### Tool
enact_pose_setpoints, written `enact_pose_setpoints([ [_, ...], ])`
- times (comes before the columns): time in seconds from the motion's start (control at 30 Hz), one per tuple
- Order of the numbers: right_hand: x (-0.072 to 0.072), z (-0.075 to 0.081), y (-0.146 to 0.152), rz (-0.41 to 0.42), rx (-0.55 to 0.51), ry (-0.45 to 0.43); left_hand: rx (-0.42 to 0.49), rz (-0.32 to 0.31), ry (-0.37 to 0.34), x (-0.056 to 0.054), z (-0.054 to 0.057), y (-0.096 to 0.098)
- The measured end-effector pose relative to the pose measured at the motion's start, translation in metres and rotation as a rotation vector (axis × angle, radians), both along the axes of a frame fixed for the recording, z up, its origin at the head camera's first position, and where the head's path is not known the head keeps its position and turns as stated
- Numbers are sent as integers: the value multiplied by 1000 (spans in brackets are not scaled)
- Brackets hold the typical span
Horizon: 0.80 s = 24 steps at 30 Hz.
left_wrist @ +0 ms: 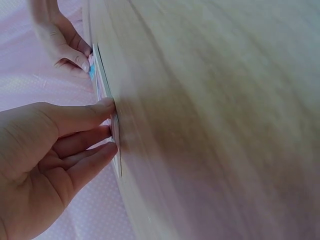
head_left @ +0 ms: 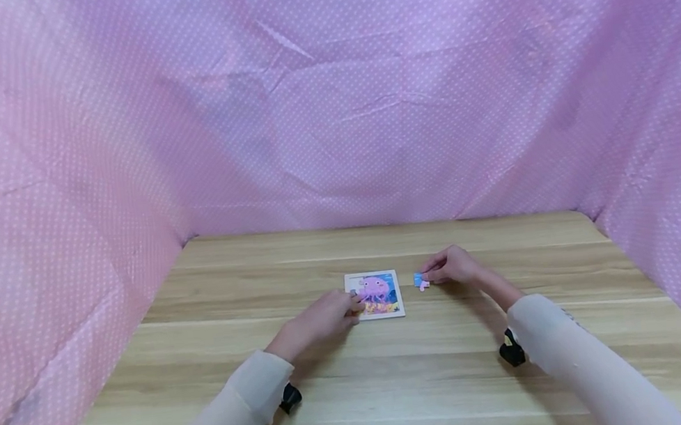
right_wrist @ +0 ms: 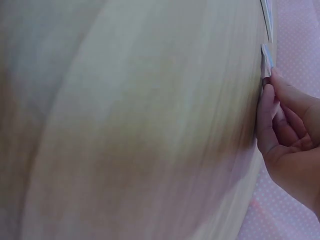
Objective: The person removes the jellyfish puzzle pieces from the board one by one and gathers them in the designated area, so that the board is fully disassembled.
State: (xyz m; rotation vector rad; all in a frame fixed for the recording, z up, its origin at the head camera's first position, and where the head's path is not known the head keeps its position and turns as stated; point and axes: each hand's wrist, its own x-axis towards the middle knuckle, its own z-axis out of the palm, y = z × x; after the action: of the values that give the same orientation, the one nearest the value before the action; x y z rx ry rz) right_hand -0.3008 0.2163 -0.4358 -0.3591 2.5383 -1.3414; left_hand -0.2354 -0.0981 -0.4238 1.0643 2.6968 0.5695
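A small jigsaw puzzle (head_left: 380, 293) in a white frame shows a pink jellyfish on a blue sea with yellow at the bottom. A pale gap shows at its left side. My left hand (head_left: 328, 314) touches the puzzle's left part, thumb and fingertips spaced apart on it. In the left wrist view, these fingertips (left_wrist: 111, 148) rest at the board's near edge. To the right of the frame, my right hand (head_left: 456, 266) pinches a blue and pink puzzle piece (head_left: 419, 280) between thumb and fingers. The right wrist view shows the piece (right_wrist: 266, 56) edge-on, tilted close to the table.
The light wooden table (head_left: 398, 388) extends around the puzzle. Pink dotted cloth (head_left: 332, 136) hangs behind the table and on both sides. Black wrist devices (head_left: 512, 349) sit under both sleeves.
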Motion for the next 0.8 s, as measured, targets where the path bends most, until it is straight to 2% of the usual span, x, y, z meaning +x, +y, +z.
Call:
enact_pose_setpoints([
  [0.13, -1, 0, 2, 16, 40, 43, -5, -4, 9, 0, 0, 1],
  [0.37, -2, -2, 0, 56, 130, 181, -18, 35, -8, 3, -1, 1],
  [0.7, -2, 5, -4, 93, 183, 260, -21, 35, 1, 3, 1, 2],
  [0.8, -2, 6, -5, 79, 180, 237, -19, 37, -7, 2, 1, 2],
])
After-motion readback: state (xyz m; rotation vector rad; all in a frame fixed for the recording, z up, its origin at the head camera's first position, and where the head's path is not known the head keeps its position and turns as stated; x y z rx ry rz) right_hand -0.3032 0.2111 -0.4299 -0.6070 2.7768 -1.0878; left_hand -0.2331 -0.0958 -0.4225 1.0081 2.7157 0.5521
